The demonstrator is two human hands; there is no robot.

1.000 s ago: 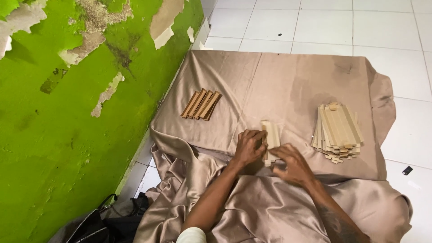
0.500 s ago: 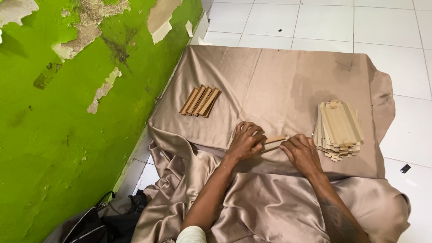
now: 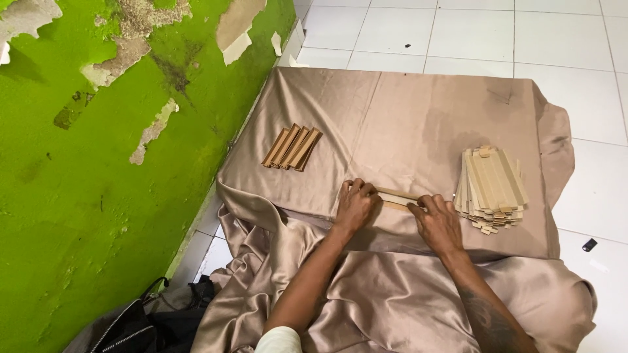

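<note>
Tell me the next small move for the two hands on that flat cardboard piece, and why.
Probably fold the cardboard strip along its length. Both the left hand and right hand press on its ends, it lies flat on the cloth, and the folded pieces lie finished by the wall, the flat stack waiting.

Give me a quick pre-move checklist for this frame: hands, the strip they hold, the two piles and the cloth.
1. Left hand on one end of the cardboard strip: ok.
2. Right hand on the other end: ok.
3. Strip lying flat, crosswise on the tan cloth: ok, though how firm each grip is: cannot tell.
4. Stack of flat strips beside the right hand, untidy but not toppled: ok.
5. Row of folded brown pieces apart from the hands, near the green wall: ok.
6. Cloth smooth under the strip: ok; rumpled nearer the person.
</note>
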